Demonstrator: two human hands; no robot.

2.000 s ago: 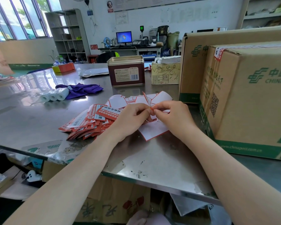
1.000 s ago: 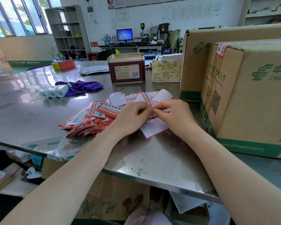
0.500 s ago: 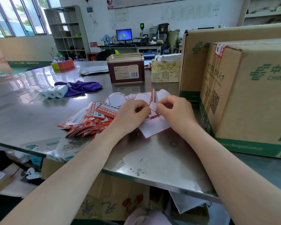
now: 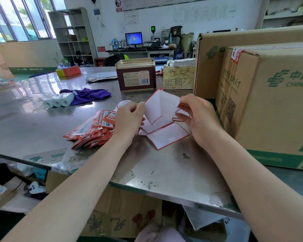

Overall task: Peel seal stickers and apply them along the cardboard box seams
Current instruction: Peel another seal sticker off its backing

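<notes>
A seal sticker (image 4: 160,106), white side toward me with a red border, is lifted above the steel table (image 4: 33,128). My left hand (image 4: 129,119) pinches its left edge and my right hand (image 4: 198,117) pinches its right edge. Empty white backing sheets (image 4: 166,137) lie under the hands. A fanned stack of red-and-white stickers (image 4: 92,131) lies to the left of my left hand. A China Post cardboard box (image 4: 273,105) stands at the right, with one red-and-white sticker (image 4: 235,55) on its top left corner.
A second, larger cardboard box (image 4: 210,67) stands behind the first. A dark red tin (image 4: 136,75) and a small scribbled carton (image 4: 178,76) sit behind the hands. Purple cloth (image 4: 86,95) and paper rolls (image 4: 59,101) lie to the left. The table's front edge (image 4: 164,193) is near.
The hands have drawn apart and risen. The sticker that was pinched between them at the pile is now pulled open and held up, white side facing me.
</notes>
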